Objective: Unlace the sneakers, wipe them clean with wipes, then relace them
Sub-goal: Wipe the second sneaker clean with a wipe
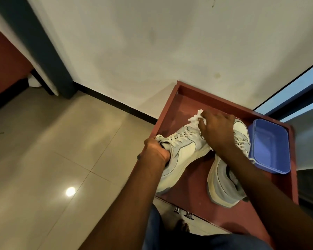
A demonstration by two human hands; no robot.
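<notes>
Two sneakers on a red-brown desk (193, 195) with a raised rim, set in the corner by a white wall (134, 42).

Left sneaker (184, 150): white/pale grey, still laced, lying on the left side of the desk, toe pointing far-right, heel hanging over the near-left edge. Left hand (155, 150) is closed on its collar, fingers tucked into the opening, pinning it down.

Right hand (217, 130) sits over the toe of that sneaker, fingers pinched shut on a crumpled white wipe (195, 118). Wipe is touching the toe cap at the far end.

Right sneaker (222, 179): same colours, laces also in, stands just right of the first one, heel near, toe far. The right forearm crosses over it and hides its middle.

Blue plastic tub (269, 147): rectangular, lying at the right side of the desk, just beside the right sneaker. Can't tell what's in it.

Tiled floor (52, 150) to the left, with a bright light reflection on it. Person's bare foot (182, 226) and blue trousers visible below the desk's near edge.
</notes>
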